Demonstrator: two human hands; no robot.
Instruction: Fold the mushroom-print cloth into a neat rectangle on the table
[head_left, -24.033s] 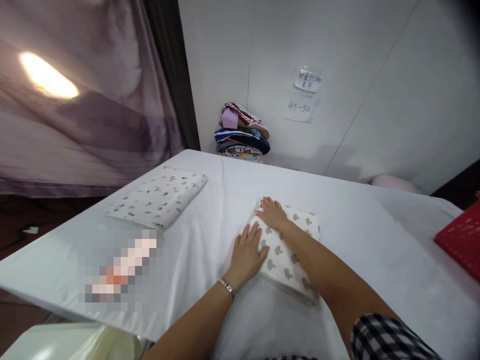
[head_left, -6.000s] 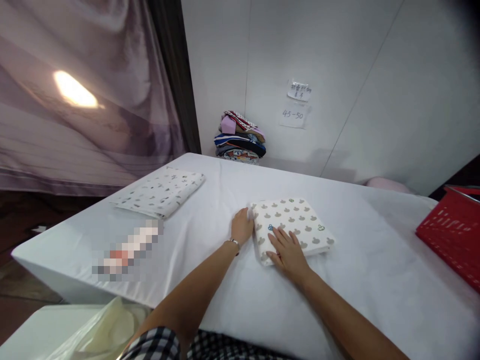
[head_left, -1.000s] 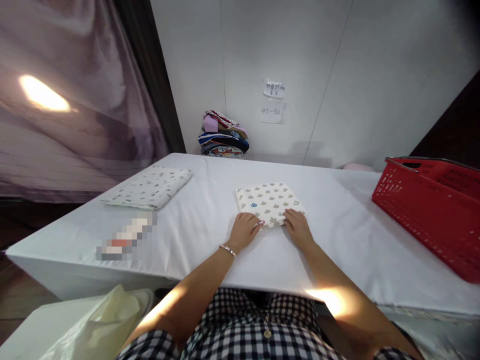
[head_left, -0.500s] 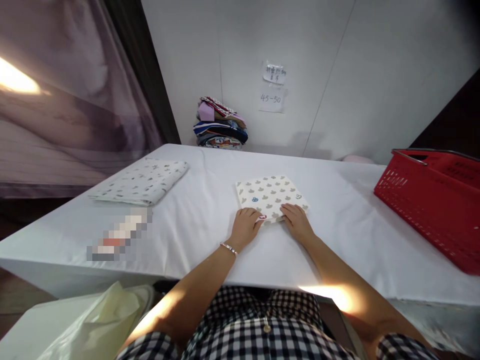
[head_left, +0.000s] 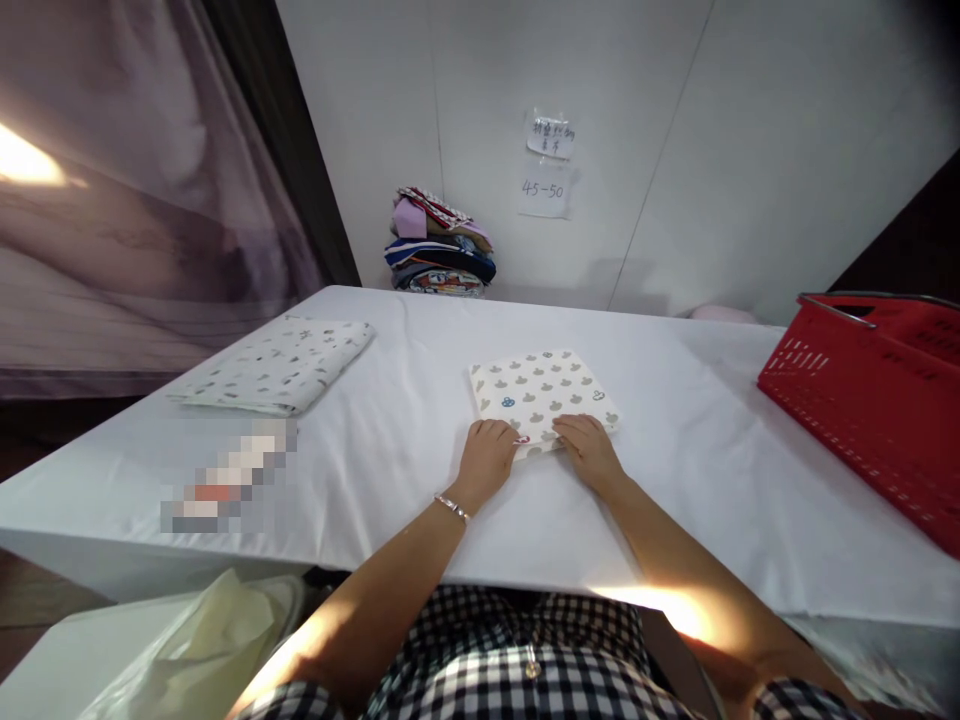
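A folded cream cloth [head_left: 538, 391] printed with small grey shapes lies square on the white table [head_left: 420, 470] in front of me. My left hand [head_left: 487, 458] rests at its near left corner with the fingers curled onto the edge. My right hand [head_left: 591, 451] lies on its near right edge, fingers bent down on the fabric. Both hands touch the cloth, which stays flat on the table.
A second folded cloth [head_left: 276, 351] with small dark marks lies at the table's left. A red basket [head_left: 870, 400] stands at the right edge. A pile of folded clothes [head_left: 439, 243] sits by the wall. A blurred patch [head_left: 225, 478] covers something near the front left.
Over the last second my hands have stayed on the near edge of the folded cloth. Only the camera has shifted slightly. Earlier the cloth was a longer fold being pressed flat.
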